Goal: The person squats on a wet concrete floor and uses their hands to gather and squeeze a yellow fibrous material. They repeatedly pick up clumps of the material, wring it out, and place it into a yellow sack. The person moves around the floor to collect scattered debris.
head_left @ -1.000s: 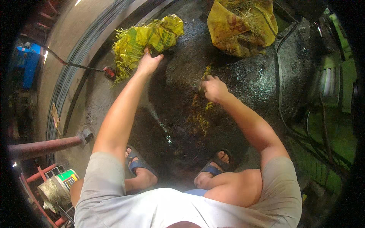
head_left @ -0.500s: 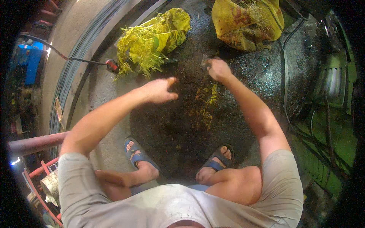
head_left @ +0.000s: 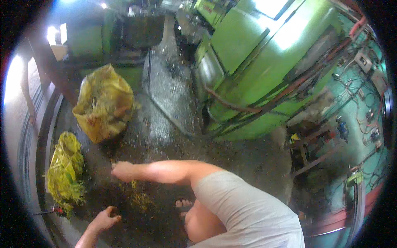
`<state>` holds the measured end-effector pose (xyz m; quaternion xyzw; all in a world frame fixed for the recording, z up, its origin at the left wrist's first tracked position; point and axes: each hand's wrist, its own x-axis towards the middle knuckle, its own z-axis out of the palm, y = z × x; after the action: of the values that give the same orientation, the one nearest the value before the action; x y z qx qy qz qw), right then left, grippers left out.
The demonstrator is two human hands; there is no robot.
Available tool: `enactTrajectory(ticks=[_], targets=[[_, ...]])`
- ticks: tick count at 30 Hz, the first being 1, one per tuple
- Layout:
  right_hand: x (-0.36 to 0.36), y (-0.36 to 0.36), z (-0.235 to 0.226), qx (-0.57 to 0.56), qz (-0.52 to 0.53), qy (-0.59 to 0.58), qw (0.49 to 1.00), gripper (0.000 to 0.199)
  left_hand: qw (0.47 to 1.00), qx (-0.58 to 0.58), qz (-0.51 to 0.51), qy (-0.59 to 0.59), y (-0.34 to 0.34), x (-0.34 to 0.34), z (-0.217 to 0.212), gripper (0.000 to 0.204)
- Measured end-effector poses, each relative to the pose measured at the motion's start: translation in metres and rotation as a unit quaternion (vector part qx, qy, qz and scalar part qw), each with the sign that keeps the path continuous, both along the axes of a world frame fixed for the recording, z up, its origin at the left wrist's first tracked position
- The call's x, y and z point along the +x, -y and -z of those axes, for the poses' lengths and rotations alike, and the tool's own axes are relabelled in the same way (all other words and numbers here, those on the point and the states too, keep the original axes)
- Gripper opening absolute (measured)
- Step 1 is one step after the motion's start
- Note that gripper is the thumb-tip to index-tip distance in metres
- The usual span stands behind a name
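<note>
My left hand (head_left: 105, 219) is above the dark wet floor, thumb and fingers apart, with nothing seen between them. Farther forward, my right hand (head_left: 123, 170) is closed; a small thing at its fingertips is too blurred to name. Between and right of the hands, small yellow scraps (head_left: 140, 199) lie on the floor. A large dirty yellow sack (head_left: 105, 105) stands beyond my right hand. Left of both hands lies a yellow-green heap (head_left: 66, 167) of crumpled sheeting and stringy strands.
A big green machine (head_left: 248, 66) with hoses fills the far right. A grey metal plate or trough (head_left: 171, 82) lies beside it. Low dark metal frames (head_left: 308, 153) and a wall with tangled cables (head_left: 364, 103) are at right. A red-ended cable (head_left: 58, 209) lies by the heap.
My view has swung up and to the right, bringing the green machine and cabled wall into sight. The sack and heap now appear farther left. My right hand stays closed, the left open.
</note>
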<state>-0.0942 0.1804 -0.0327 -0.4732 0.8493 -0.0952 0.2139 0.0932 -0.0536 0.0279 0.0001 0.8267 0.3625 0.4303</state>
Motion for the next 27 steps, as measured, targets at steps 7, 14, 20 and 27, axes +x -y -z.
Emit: enactTrajectory(ticks=[7,14,20,27], targets=[[-0.004,0.010,-0.054,0.037,0.032,-0.043,0.998,0.028,0.975,-0.053,0.138,-0.167,-0.007,-0.027,-0.007,0.064],[-0.001,-0.017,-0.029,0.006,0.098,0.109,0.989,0.040,0.959,-0.034,0.117,-0.256,0.003,-0.011,-0.017,0.048],[-0.037,-0.057,0.027,-0.090,0.205,0.115,0.968,0.045,0.976,-0.121,0.145,-0.107,0.053,0.027,0.001,0.061],[-0.052,-0.059,0.048,-0.104,0.239,0.124,0.958,0.040,0.969,-0.169,0.153,-0.090,0.067,0.033,-0.001,0.062]])
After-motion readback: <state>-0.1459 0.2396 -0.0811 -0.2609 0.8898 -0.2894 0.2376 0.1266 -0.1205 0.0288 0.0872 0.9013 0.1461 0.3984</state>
